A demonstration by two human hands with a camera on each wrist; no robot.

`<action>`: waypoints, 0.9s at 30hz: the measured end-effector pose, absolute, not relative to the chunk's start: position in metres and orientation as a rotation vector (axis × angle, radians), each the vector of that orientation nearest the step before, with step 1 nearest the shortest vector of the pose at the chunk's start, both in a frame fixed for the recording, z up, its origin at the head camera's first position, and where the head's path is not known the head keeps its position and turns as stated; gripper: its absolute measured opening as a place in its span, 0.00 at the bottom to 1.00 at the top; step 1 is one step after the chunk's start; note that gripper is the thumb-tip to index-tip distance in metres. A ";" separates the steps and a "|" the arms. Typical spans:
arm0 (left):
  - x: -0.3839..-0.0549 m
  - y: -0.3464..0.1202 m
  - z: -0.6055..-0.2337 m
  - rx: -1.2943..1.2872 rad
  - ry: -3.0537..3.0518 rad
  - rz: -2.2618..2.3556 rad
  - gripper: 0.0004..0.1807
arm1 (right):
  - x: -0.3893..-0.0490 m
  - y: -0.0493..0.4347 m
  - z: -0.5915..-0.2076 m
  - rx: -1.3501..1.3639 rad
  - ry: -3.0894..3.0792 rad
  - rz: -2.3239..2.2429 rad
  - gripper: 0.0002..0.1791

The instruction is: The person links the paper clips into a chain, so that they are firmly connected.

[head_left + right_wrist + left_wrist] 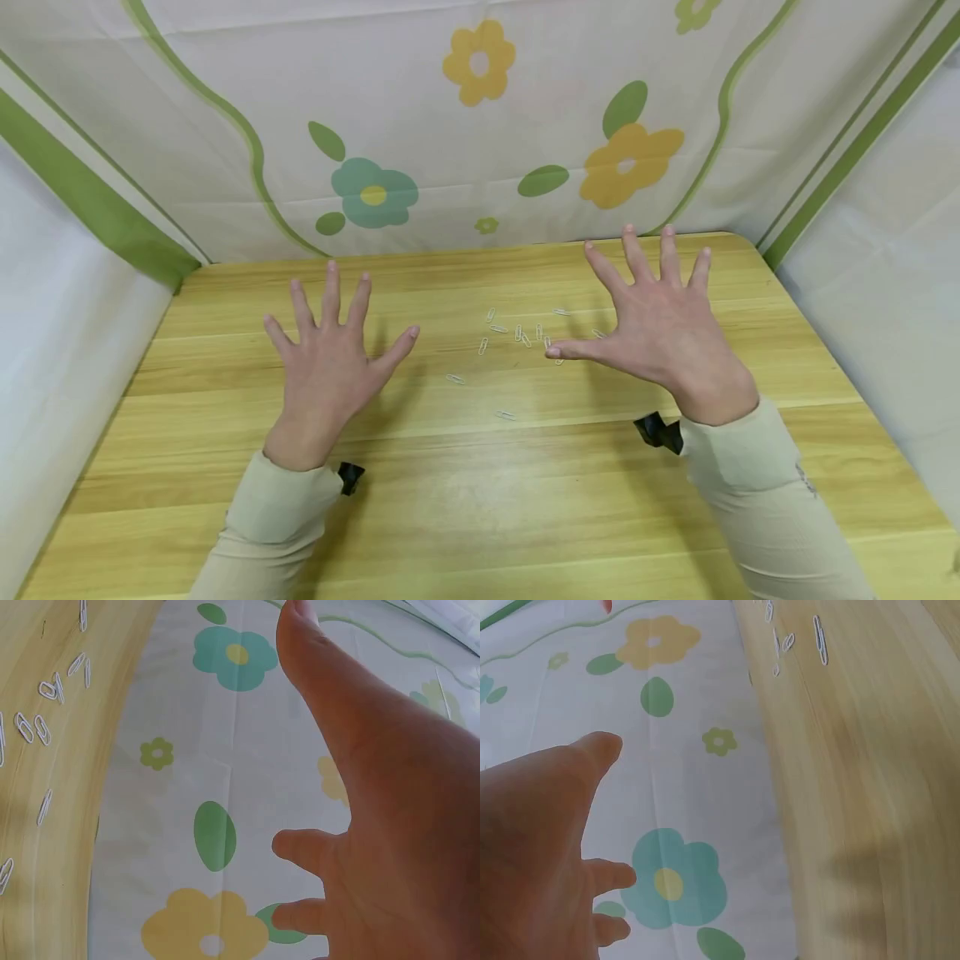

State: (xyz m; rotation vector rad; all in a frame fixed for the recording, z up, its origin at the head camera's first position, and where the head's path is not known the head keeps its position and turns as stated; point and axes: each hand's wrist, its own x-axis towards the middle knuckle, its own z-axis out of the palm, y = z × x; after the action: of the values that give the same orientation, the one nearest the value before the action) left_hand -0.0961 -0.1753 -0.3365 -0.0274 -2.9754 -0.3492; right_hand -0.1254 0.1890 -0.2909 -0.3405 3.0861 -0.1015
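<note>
Several white paper clips [518, 333] lie scattered on the wooden table [465, 508], mostly between the two hands. My left hand [324, 367] hovers over the table's left part, fingers spread and straight, holding nothing. On the other side, my right hand [663, 333] is also raised with spread fingers, and its thumb partly covers a paper clip in the head view. In the right wrist view, loose paper clips [43, 806] appear at left, away from the right hand [405, 802]. The left wrist view has a few paper clips [821, 640] at the top, apart from the left hand [540, 832].
A white curtain [247, 50] printed with flowers and leaves hangs along the table's far edge. White fabric [67, 275] also borders the left side, and more white fabric [885, 250] the right. Black pieces [660, 432] stick out by both wrists.
</note>
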 end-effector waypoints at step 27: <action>-0.084 -0.113 -0.389 -0.611 -2.846 -0.635 0.12 | -0.118 0.154 -0.359 -0.841 2.860 -0.675 0.18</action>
State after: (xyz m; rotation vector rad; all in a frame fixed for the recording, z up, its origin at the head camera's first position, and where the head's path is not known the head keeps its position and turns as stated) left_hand -0.0842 -0.1133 -0.3894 -0.6110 -2.8458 -0.6351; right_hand -0.1178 0.1545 -0.3595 -0.8407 2.8605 -0.6749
